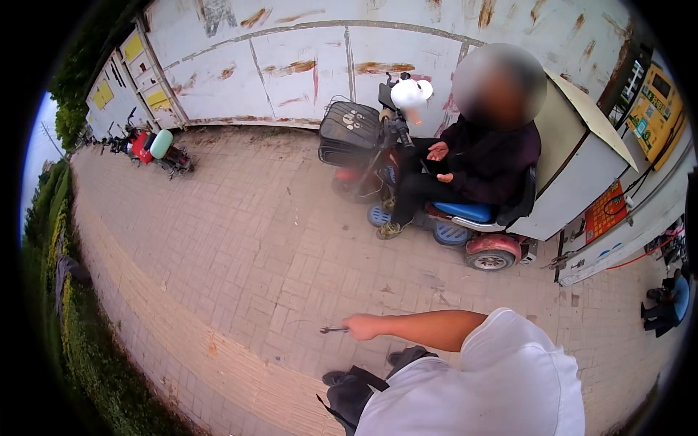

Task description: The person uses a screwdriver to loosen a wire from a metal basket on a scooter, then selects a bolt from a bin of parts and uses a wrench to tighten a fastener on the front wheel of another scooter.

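Note:
My right hand (361, 327) is closed around a small metal wrench (334, 330). The wrench's open-jawed end sticks out past my fist, and the rest is hidden inside it. My bare forearm runs from a white sleeve (502, 341) at the lower right, and the hand hangs above the brick paving (240, 254). Below it are my dark trousers and shoes (336, 378). My left hand does not show. Beyond my arm, a person in dark clothes (502, 156) sits on a red and blue three-wheeled scooter (465, 211), a dark flat thing by their hands.
A black basket (350, 131) is on the scooter's front. Rusty white metal panels (291, 80) line the far side. Parked two-wheelers (160, 149) stand at far left, a hedge (94, 356) along the left. At right are a pale cabinet (571, 171) and another person (672, 298).

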